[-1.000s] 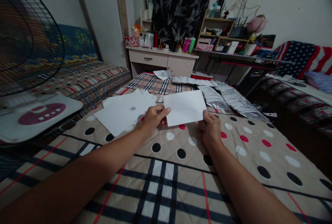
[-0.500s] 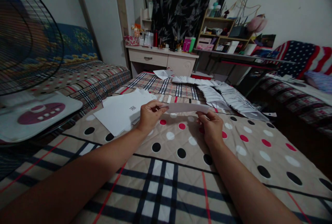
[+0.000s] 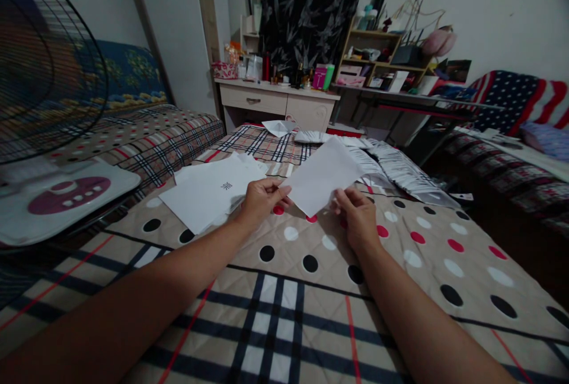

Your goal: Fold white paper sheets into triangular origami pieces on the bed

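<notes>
A plain white sheet of paper [image 3: 323, 176] is held up over the bed, its broad face turned toward me. My left hand [image 3: 262, 200] pinches its left corner between thumb and fingers. At the lower right edge, my right hand [image 3: 355, 209] grips the sheet the same way. Left of my left hand lies a loose stack of white papers [image 3: 200, 194], the top one bearing small dark printed characters. Beyond the held sheet, long fanned rows of white folded paper [image 3: 402, 170] rest on the bedspread, partly hidden by it.
The patterned bedspread [image 3: 275, 289] spreads beneath my arms. A fan [image 3: 48, 76] with a white and pink base stands close on the left. A white piece of paper [image 3: 279, 128] lies at the bed's far end, before a cluttered white dresser [image 3: 267, 99].
The sheet has tilted up from nearly edge-on, so its broad face now shows. Both hands keep hold of it and have barely shifted.
</notes>
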`<state>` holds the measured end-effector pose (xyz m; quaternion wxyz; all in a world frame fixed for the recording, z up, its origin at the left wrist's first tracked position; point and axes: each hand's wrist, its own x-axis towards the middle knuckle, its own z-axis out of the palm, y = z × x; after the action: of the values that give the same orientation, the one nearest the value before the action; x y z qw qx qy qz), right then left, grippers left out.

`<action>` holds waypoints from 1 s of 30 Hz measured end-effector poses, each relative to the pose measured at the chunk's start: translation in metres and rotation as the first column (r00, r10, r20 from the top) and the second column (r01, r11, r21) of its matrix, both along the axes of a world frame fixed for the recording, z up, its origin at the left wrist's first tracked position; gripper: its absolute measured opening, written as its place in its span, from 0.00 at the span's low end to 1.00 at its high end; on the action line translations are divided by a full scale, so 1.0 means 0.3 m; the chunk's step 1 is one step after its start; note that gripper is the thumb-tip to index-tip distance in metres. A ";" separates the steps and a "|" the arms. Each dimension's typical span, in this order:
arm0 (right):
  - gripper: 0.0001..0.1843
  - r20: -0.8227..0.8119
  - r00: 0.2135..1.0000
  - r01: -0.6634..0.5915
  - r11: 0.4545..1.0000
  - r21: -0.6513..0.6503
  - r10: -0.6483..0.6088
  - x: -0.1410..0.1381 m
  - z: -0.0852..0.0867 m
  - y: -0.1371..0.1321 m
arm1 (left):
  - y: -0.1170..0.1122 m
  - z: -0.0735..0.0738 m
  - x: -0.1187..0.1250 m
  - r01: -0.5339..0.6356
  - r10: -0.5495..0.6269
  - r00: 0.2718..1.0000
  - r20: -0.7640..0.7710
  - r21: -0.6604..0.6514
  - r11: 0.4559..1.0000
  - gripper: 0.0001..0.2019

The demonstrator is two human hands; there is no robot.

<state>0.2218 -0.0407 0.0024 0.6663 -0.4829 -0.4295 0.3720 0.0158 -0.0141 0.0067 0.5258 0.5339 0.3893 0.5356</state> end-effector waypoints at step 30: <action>0.25 0.055 0.934 -0.341 0.925 -0.168 0.354 -0.009 -0.031 0.002 | 0.035 -0.018 -0.014 -0.084 0.093 0.991 0.101 -0.089 0.993 0.17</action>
<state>0.2189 -0.0401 -0.0068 0.5312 -0.4650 -0.5055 0.4960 0.0117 -0.0035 0.0014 0.5433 0.4647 0.4068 0.5687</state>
